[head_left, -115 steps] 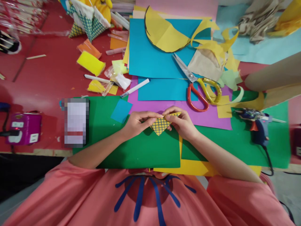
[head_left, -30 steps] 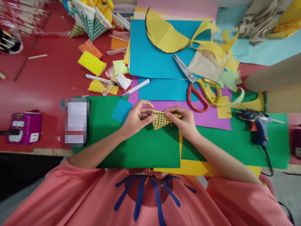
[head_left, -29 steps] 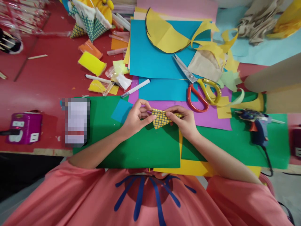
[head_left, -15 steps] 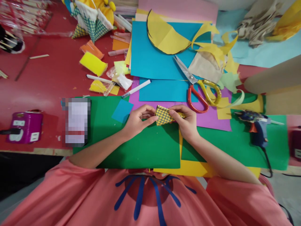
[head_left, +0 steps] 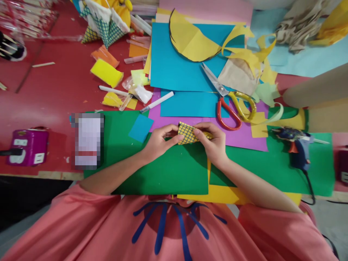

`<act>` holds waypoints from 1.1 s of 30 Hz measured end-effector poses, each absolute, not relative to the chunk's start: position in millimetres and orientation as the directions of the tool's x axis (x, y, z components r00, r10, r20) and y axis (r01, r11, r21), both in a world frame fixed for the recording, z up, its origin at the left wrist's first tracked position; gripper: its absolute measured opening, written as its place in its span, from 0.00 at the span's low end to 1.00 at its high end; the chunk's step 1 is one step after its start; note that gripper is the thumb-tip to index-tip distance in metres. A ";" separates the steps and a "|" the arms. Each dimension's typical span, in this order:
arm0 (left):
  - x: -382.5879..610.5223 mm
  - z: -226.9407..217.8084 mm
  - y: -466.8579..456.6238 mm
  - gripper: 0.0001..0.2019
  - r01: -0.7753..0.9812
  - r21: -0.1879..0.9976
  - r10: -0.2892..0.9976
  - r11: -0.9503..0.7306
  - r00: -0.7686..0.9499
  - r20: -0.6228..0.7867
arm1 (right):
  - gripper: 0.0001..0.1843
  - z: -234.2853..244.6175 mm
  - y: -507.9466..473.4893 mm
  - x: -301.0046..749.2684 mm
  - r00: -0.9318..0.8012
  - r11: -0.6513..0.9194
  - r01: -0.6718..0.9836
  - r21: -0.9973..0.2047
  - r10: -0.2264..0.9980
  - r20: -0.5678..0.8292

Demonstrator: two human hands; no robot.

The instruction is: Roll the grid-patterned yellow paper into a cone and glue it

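Pinching left hand point(head_left: 157, 142): thumb and forefinger clamped on the left edge of the gridded yellow paper piece point(head_left: 186, 133), likely to steady it; wrist low over the green sheet point(head_left: 163, 170).
Gridded yellow paper piece: held just above the green sheet, between both hands, mid-desk point(head_left: 49, 94).
Right hand point(head_left: 214, 145): fingers closed over the piece's right end, seemingly curling it; forearm angled inward.
Scissors point(head_left: 223, 90), glue gun point(head_left: 297, 145): lying to the right, near.

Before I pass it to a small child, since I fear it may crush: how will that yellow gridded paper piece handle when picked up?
Probably light: the left hand and right hand hold the gridded paper piece by fingertips alone. It looks folded or curled, so likely soft and easily crushed.
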State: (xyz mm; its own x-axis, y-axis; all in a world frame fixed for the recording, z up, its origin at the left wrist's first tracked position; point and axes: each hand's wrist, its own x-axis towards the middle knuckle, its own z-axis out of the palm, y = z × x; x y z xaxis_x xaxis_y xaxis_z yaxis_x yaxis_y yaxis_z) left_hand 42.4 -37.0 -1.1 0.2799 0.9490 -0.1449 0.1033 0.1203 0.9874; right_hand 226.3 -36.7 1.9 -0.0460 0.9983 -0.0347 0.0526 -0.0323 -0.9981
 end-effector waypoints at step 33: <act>39.8 7.0 -34.4 0.11 0.301 0.953 0.924 -0.037 0.372 -0.082 | 0.17 3.1 -43.0 219.0 -0.496 -0.337 -0.206 -0.919 0.845 -0.199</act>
